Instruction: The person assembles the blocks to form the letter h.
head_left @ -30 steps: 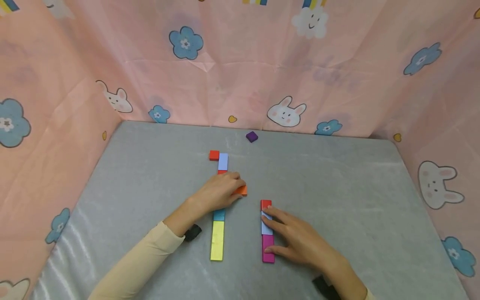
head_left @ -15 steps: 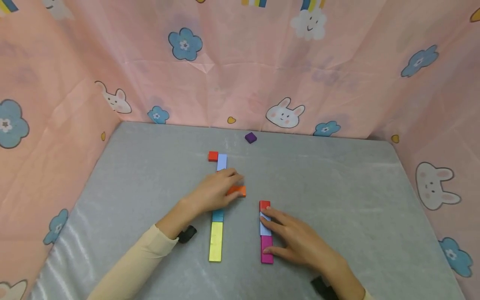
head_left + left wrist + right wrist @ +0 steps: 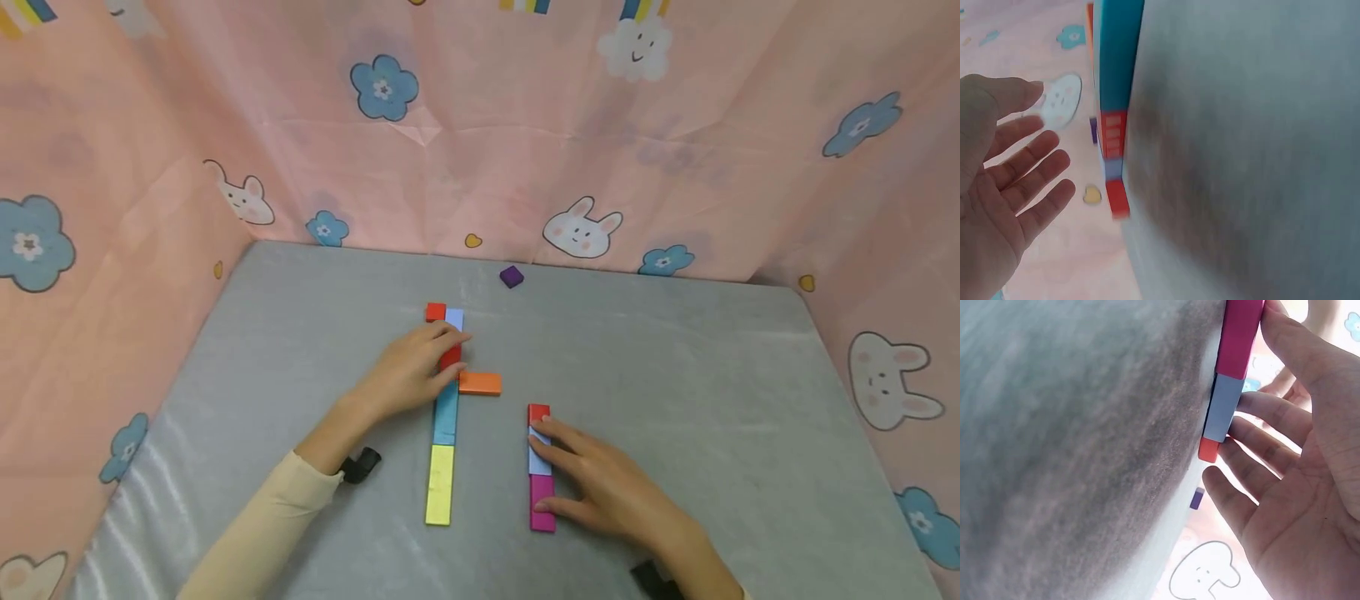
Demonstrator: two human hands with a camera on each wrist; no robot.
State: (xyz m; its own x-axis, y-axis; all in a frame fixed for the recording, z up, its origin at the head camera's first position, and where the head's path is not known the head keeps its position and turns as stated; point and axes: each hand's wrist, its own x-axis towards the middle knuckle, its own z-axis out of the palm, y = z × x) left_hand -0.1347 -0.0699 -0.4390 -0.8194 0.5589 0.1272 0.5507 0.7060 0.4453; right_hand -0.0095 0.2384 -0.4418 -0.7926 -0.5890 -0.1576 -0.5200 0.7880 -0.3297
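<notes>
My left hand [image 3: 408,367] hovers over the upper part of the left block row with fingers spread and nothing in them; the left wrist view shows its palm apart from the blocks. That row has a yellow block [image 3: 439,485], a teal block [image 3: 446,414], a red block [image 3: 451,357] and a light blue block [image 3: 454,317]. An orange block [image 3: 480,384] sticks out sideways from the row. The relaxed fingers of my right hand [image 3: 611,483] rest along the right row: a small red block [image 3: 537,412], a light blue block [image 3: 1224,407] and a magenta block [image 3: 542,518].
A small red block [image 3: 436,312] sits at the far left end of the left row. Near the back edge of the grey tabletop [image 3: 675,367] lies a purple block [image 3: 512,277]. Pink printed cloth [image 3: 480,167] walls the table in at the back and sides.
My left hand has let go of the orange block and moved left and away over the row. The orange block stays beside the row. My right hand has held its place.
</notes>
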